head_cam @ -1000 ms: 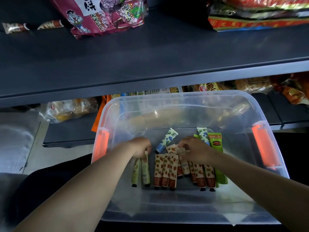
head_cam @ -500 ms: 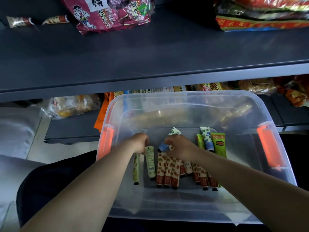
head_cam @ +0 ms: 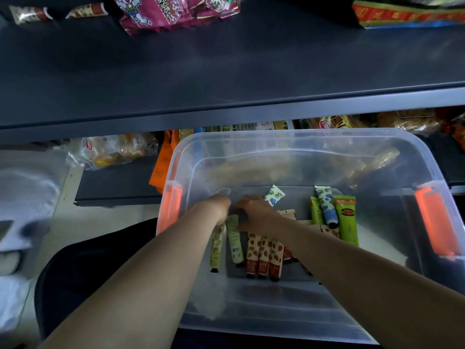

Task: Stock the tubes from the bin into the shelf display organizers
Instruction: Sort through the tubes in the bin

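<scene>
A clear plastic bin point(head_cam: 289, 321) with orange side latches sits in front of me, below the shelf. On its floor lie several small tubes: two pale green ones point(head_cam: 235, 241) at the left, three red-patterned ones point(head_cam: 264, 255) in the middle, and blue-flowered point(head_cam: 325, 205) and bright green tubes point(head_cam: 348, 222) at the right. My left hand point(head_cam: 217, 206) is closed over the tops of the pale green tubes. My right hand point(head_cam: 256, 212) rests on the tops of the middle tubes, next to the left hand; its fingers hide what it grips.
A dark grey shelf point(head_cam: 226, 71) spans the view above the bin, with pink snack bags point(head_cam: 173, 11) and a red package point(head_cam: 407, 16) at its back. Snack packets point(head_cam: 113, 152) lie on the lower shelf behind the bin. No display organizer is in view.
My right hand has moved left across the tubes, from the right-hand group to beside my left hand. One pale green tube has shifted and tilted. The blue-flowered tube at the middle is now uncovered.
</scene>
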`<state>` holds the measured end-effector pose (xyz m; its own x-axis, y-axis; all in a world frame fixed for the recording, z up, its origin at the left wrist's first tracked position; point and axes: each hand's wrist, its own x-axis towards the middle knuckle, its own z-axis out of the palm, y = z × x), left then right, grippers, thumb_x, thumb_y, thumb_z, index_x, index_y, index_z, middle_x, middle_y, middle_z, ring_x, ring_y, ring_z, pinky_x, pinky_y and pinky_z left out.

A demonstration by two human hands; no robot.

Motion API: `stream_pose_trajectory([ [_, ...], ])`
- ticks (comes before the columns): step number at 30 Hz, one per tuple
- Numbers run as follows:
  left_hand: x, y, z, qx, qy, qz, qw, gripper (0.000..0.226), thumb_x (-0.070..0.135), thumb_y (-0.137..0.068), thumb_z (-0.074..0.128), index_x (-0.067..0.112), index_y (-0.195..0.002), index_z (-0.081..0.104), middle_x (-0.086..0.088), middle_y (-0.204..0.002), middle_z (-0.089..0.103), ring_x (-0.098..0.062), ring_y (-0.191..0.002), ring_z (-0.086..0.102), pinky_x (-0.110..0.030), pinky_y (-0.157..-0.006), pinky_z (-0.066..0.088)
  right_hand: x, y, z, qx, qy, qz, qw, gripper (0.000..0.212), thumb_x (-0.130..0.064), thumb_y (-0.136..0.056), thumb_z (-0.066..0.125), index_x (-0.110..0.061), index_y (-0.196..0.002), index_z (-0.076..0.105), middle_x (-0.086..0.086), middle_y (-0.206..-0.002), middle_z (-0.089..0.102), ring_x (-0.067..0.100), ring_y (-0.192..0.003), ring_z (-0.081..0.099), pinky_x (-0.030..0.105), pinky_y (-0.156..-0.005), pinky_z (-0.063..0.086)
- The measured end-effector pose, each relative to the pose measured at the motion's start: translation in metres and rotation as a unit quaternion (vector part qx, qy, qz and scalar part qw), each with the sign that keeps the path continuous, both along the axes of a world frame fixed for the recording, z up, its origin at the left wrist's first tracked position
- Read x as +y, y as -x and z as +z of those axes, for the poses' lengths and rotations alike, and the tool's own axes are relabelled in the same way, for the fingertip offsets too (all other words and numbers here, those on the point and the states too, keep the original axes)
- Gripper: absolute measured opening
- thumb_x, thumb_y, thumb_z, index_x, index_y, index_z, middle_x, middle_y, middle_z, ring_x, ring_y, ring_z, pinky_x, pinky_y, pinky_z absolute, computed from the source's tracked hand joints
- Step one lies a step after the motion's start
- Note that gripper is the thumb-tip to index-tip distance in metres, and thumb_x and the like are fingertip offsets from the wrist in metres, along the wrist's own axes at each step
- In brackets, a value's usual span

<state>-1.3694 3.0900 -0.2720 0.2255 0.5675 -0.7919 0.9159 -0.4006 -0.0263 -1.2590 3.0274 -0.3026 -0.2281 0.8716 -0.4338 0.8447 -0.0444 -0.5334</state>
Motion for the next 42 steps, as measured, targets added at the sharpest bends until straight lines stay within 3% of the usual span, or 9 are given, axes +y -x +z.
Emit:
stream_pose_trajectory([
  [8,0.005,0.0,-0.007,-0.011,0.034,0.003,0.999,0.038,0.01,-0.087,0.062,-0.002,-0.121,0.055,-0.014,-0.126,0.058,-0.028,-0.116,0.056,-0.033,-0.09,0.047,0.01,0.008,-0.004,-0.039,0.004,0.032,0.999,0.046,-0.038,-0.073,0.073,-0.019,-0.114,0.066,0.007,-0.115,0.061,0.026,-0.112,0.049,0.034,-0.092,0.041],
  [12,0.006,0.001,-0.004,-0.002,0.055,-0.022,0.998,0.04,0.015,-0.081,0.07,0.003,-0.117,0.058,-0.011,-0.117,0.061,-0.028,-0.105,0.06,-0.033,-0.085,0.049,0.008,0.005,-0.003,-0.025,0.041,0.043,0.998,0.046,-0.037,-0.072,0.075,-0.02,-0.113,0.064,0.003,-0.116,0.062,0.023,-0.113,0.049,0.032,-0.093,0.039],
  [16,0.004,0.001,-0.003,0.002,0.091,-0.036,0.995,0.04,0.016,-0.075,0.078,0.004,-0.107,0.057,-0.008,-0.09,0.057,-0.023,-0.077,0.057,-0.032,-0.072,0.05,-0.003,-0.011,0.011,0.082,0.085,0.008,0.993,0.027,-0.023,-0.074,0.076,-0.019,-0.096,0.061,-0.009,-0.085,0.055,0.011,-0.085,0.051,0.022,-0.065,0.038],
  [19,0.005,0.0,0.007,-0.013,0.117,-0.029,0.993,0.024,0.017,-0.074,0.078,0.013,-0.077,0.055,-0.002,-0.075,0.059,-0.019,-0.066,0.059,-0.03,-0.064,0.051,-0.016,-0.025,0.021,0.12,0.085,-0.018,0.989,0.021,-0.019,-0.075,0.075,-0.017,-0.081,0.055,-0.014,-0.069,0.047,0.005,-0.067,0.047,0.009,-0.052,0.034],
  [22,0.004,0.0,0.018,-0.034,0.104,-0.022,0.994,0.018,0.016,-0.074,0.078,0.01,-0.082,0.062,-0.007,-0.086,0.068,-0.019,-0.071,0.06,-0.031,-0.068,0.052,-0.024,-0.037,0.028,0.144,0.083,-0.07,0.984,0.017,-0.014,-0.077,0.074,-0.018,-0.075,0.057,-0.014,-0.067,0.051,-0.002,-0.06,0.048,0.005,-0.052,0.036],
  [26,0.005,0.002,0.041,-0.072,0.053,-0.016,0.996,0.033,0.02,-0.073,0.079,0.002,-0.099,0.069,-0.007,-0.088,0.066,-0.018,-0.073,0.058,-0.025,-0.061,0.047,-0.028,-0.048,0.04,0.127,0.049,-0.108,0.985,0.019,-0.006,-0.08,0.064,-0.02,-0.069,0.057,-0.009,-0.07,0.057,0.003,-0.066,0.052,0.016,-0.059,0.04],
  [32,0.007,0.007,0.083,-0.166,-0.02,0.024,0.986,0.019,0.016,-0.079,0.072,0.008,-0.096,0.071,-0.003,-0.089,0.066,-0.016,-0.079,0.057,-0.023,-0.065,0.042,-0.029,-0.054,0.081,0.101,-0.011,-0.137,0.985,0.012,-0.012,-0.09,0.055,-0.018,-0.081,0.05,0.004,-0.091,0.061,0.015,-0.078,0.056,0.022,-0.061,0.042],
  [36,0.007,0.012,0.118,-0.255,-0.058,0.071,0.963,0.021,0.017,-0.077,0.073,0.008,-0.096,0.071,0.0,-0.086,0.066,-0.012,-0.079,0.058,-0.022,-0.066,0.041,-0.022,-0.059,0.132,0.076,-0.098,-0.119,0.985,0.009,-0.016,-0.095,0.049,-0.017,-0.088,0.045,-0.002,-0.082,0.057,0.018,-0.078,0.056,0.023,-0.062,0.04],
  [42,0.012,0.014,0.199,-0.358,-0.113,0.095,0.922,0.016,0.011,-0.073,0.076,0.006,-0.087,0.072,-0.003,-0.075,0.066,-0.014,-0.07,0.058,-0.025,-0.066,0.043,-0.004,-0.07,0.236,0.055,-0.217,-0.1,0.97,0.012,-0.017,-0.093,0.053,-0.026,-0.094,0.044,-0.002,-0.093,0.064,0.013,-0.069,0.06,0.036,-0.07,0.05],
])
